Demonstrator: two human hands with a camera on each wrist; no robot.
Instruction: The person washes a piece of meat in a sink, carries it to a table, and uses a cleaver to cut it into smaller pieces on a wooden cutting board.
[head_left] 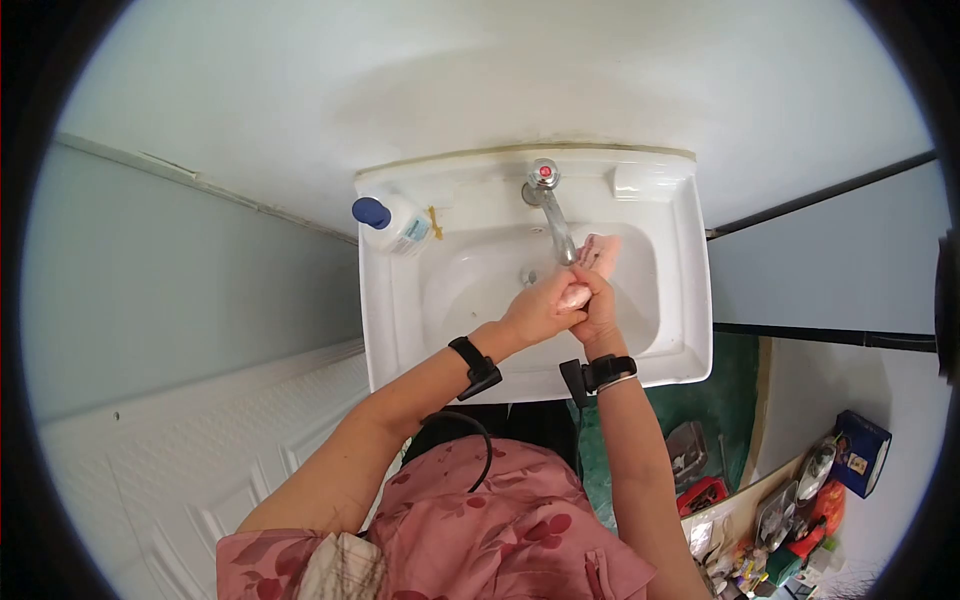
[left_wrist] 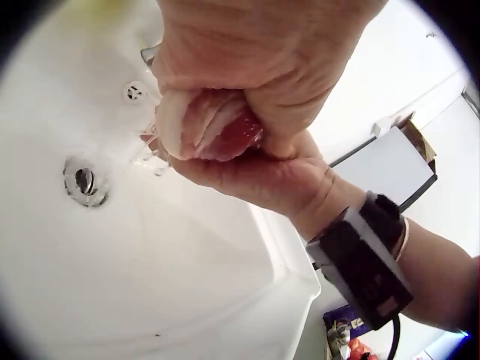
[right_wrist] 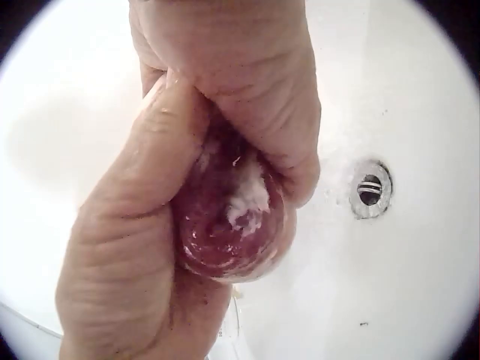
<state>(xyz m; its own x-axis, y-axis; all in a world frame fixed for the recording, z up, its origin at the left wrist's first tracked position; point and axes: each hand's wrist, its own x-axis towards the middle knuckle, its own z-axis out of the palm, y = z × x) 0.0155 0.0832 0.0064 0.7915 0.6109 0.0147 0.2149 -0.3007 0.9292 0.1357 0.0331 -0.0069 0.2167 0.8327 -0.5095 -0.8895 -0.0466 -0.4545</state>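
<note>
Both hands grip a long piece of raw meat over the sink, right by the spout of the tap. My left hand wraps it from the left, and my right hand curls round it from the right, the two hands touching. One end of the meat, red with pale fat, bulges out between the hands in the left wrist view. In the right wrist view the rounded, wet, dark red end of the meat shows between thumb and fingers. Its middle is hidden by the hands.
The white sink stands against the wall, its drain beside the hands. A white pump bottle with a blue top is on the sink's left back corner. To the lower right, a shelf holds several packages and a blue box.
</note>
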